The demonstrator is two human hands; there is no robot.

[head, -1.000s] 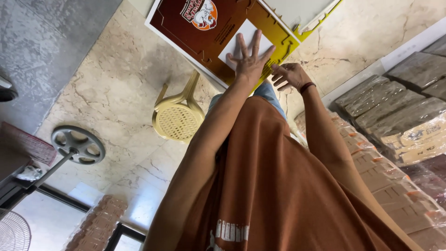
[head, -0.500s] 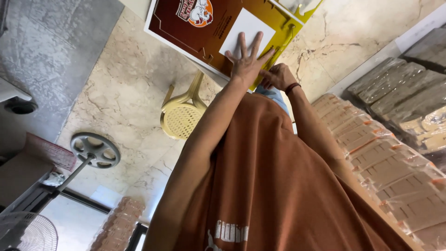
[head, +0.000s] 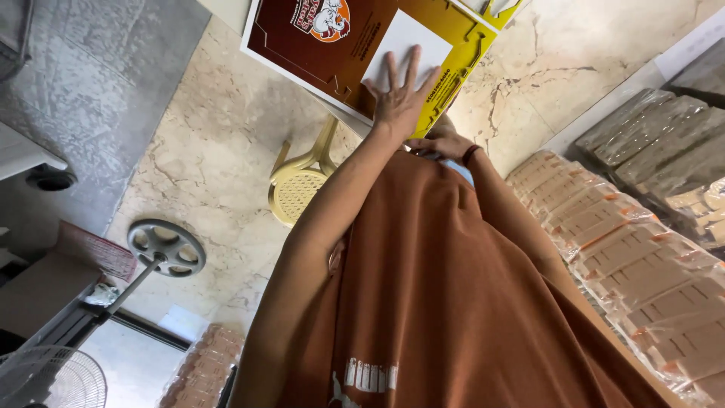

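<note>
Your left hand lies flat and open on a big flat sheet of cardboard, with the fingers spread wide. The sheet is brown with a yellow edge and a white patch, and your fingers touch that white patch. An open, flat hand like this presses the sheet down, so it likely stays in place on the pile under it.

Your right hand is lower, at the near edge of the sheet, just beside your left wrist. Its fingers curl in, but I cannot tell if it grips the edge or just rests there.

The view looks down past your orange-brown shirt. A yellow plastic chair stands on the pale stone floor near you. Wrapped bundles of flat boxes are stacked at your right, close enough to reach.
</note>
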